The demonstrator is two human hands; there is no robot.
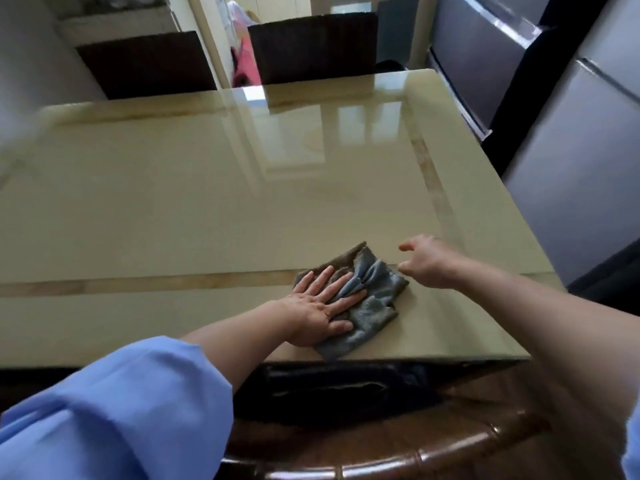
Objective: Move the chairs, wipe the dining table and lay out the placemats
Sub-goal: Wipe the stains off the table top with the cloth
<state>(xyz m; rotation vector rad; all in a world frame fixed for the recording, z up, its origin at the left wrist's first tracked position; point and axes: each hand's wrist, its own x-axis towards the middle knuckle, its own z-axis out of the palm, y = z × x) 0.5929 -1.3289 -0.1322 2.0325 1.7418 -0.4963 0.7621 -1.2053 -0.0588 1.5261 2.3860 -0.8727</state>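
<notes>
A crumpled grey cloth (372,299) lies on the glossy beige dining table (207,202) near its front right corner. My left hand (320,306) presses flat on the cloth's left part, fingers spread and straight. Just right of the cloth my right hand (427,263) hovers over the table, fingers loosely bent and holding nothing. Two dark chair backs stand at the far side: one at the left (145,64), one near the middle (313,46). No placemats are in view.
A brown wooden chair back (398,452) curves right below me at the table's near edge. Grey cabinet fronts (571,168) run along the right side. A pink object (246,64) sits beyond the far chairs in a doorway.
</notes>
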